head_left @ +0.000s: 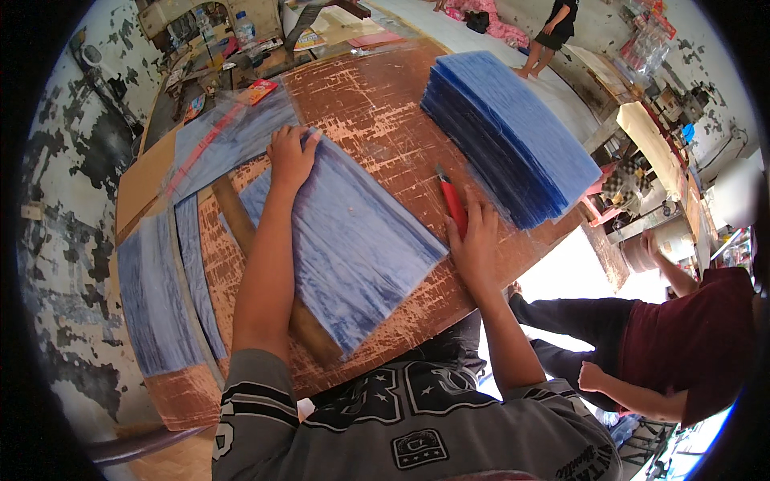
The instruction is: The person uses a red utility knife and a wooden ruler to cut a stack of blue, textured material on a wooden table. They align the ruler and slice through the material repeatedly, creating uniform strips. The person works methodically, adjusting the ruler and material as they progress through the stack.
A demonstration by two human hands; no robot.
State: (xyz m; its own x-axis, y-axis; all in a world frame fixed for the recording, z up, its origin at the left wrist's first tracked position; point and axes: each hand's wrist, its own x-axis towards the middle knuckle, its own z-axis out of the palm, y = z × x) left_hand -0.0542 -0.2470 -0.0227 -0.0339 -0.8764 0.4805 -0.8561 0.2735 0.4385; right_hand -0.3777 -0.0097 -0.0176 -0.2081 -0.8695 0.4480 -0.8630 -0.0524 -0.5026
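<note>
A blue, streaked sheet (361, 240) lies slanted on the worn brown tabletop in front of me. At its far left corner is my left hand (293, 156), fingers bent over the edge and thumb against the corner. My right hand (476, 240), just off the sheet's right corner, is closed round a red utility knife (455, 207). The knife's tip points away from me, over bare tabletop. A brown flat strip (234, 212) runs beneath my left forearm, partly covered by the sheet. Beyond the knife stands a thick stack of blue sheets (513, 128).
More blue pieces (156, 297) and a thin grey strip (186, 280) lie at the table's left. Clutter and a plastic bottle (245, 28) stand at the far left. A person in a dark red shirt (682, 337) is close on my right; another stands far off.
</note>
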